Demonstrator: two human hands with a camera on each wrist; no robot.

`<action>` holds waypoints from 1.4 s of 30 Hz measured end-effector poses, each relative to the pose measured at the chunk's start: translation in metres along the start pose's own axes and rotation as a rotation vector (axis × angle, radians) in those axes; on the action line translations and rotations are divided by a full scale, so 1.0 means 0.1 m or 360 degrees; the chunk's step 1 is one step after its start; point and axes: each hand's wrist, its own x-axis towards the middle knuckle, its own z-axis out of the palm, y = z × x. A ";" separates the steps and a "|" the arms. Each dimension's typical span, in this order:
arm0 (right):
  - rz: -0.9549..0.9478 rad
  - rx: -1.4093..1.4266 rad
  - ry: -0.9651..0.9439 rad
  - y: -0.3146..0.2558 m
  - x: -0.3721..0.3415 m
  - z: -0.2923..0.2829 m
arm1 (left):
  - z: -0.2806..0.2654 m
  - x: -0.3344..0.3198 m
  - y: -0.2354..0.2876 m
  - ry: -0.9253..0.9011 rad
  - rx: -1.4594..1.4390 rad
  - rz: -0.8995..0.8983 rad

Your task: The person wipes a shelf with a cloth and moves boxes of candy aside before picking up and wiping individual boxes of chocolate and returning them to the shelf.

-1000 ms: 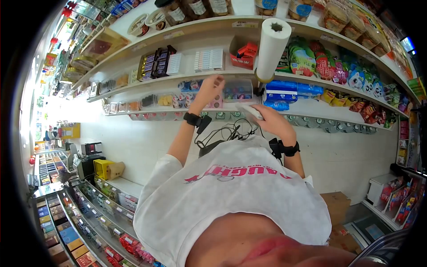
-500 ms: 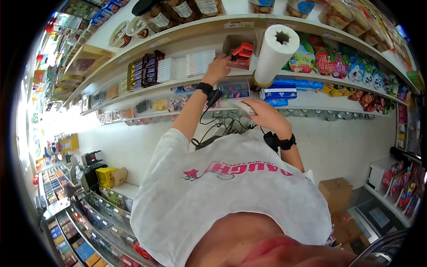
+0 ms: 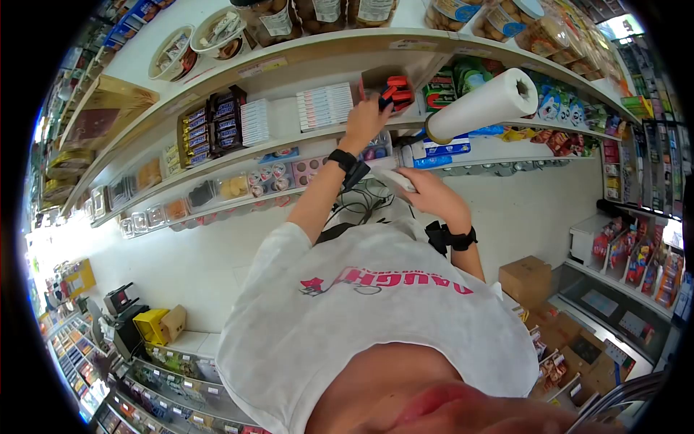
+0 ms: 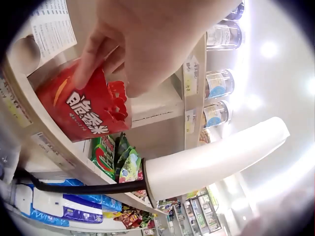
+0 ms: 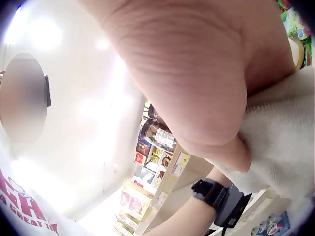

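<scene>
My left hand [image 3: 365, 123] is at an open red box [image 4: 78, 105] with white lettering on the upper shelf. In the left wrist view its bent fingers grip the box at the rim, one fingertip over the lettered face. Red packets [image 3: 395, 92] stand up inside the box, partly hidden by the hand. Lower down, in front of the shirt, my right hand [image 3: 434, 194] holds a folded white cloth [image 5: 278, 142]. In the right wrist view the cloth comes out from under the curled fingers.
A white plastic-bag roll [image 3: 481, 108] juts out right of the red box. Left of it stand white slim packs [image 3: 324, 106] and snack bars [image 3: 210, 124]. Jars [image 3: 318, 18] line the shelf above; clear tubs [image 3: 235, 184] and blue packs [image 3: 441, 150] sit below.
My left hand has moved up from the lower shelf to the red box above. The right hand keeps the cloth nearly in place. The head view has turned, so the bag roll looks more tilted.
</scene>
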 end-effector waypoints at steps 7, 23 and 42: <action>0.0096 0.0138 0.0008 -0.19 0.02 -0.08 | 0.02 0.34 -0.08 0.0033 0.0137 0.0182; 0.0172 0.0443 0.0505 0.32 -0.18 -0.62 | -0.73 0.13 0.35 0.0414 -0.0223 0.0385; -0.0422 0.1281 0.0720 -0.52 0.98 -0.48 | -1.45 -0.71 0.88 0.0184 -0.1787 -0.0229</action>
